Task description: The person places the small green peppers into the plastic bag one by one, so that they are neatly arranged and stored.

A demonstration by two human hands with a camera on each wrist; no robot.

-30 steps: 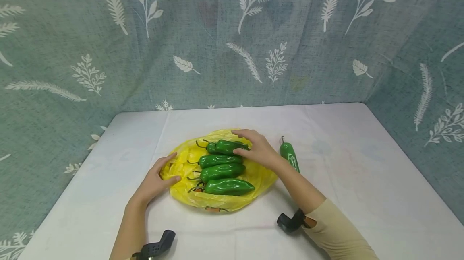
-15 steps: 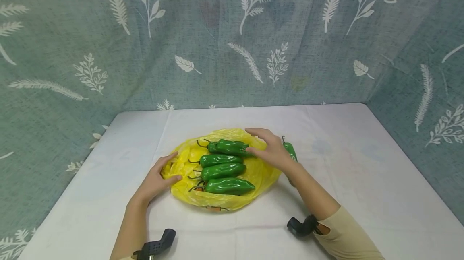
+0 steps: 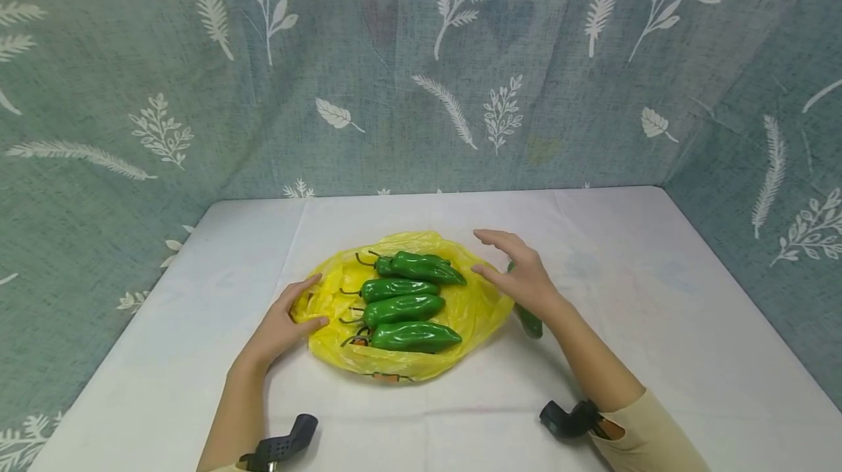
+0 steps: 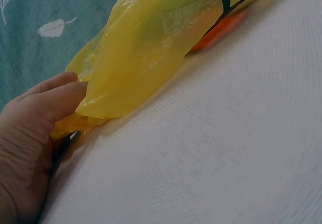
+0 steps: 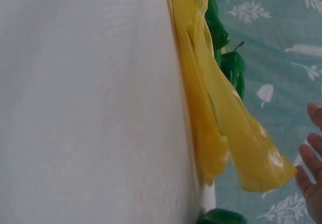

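A crumpled yellow plastic bag (image 3: pixel 483 311) lies spread on the table with several glossy green peppers (image 3: pixel 404 308) on it, their stems to the left. My left hand (image 3: pixel 279 326) rests at the bag's left end, thumb and fingers spread apart; in the left wrist view its straight fingers touch the yellow plastic (image 4: pixel 136 68). Off the bag's right edge hovers my right hand (image 3: pixel 522 278), fingers spread and holding nothing. Partly hidden beneath that hand is one more green pepper (image 3: pixel 529 323) on the tablecloth.
A white cloth (image 3: pixel 421 428) covers the table. Behind and at both sides hangs a grey-green curtain (image 3: pixel 395 128) with white leaf prints. Each wrist carries a black camera, one on the left (image 3: pixel 279 446) and one on the right (image 3: pixel 569 419).
My right hand has drawn back to the right, from over the top pepper to over the loose one beside the bag. The left hand and the peppers have stayed put.
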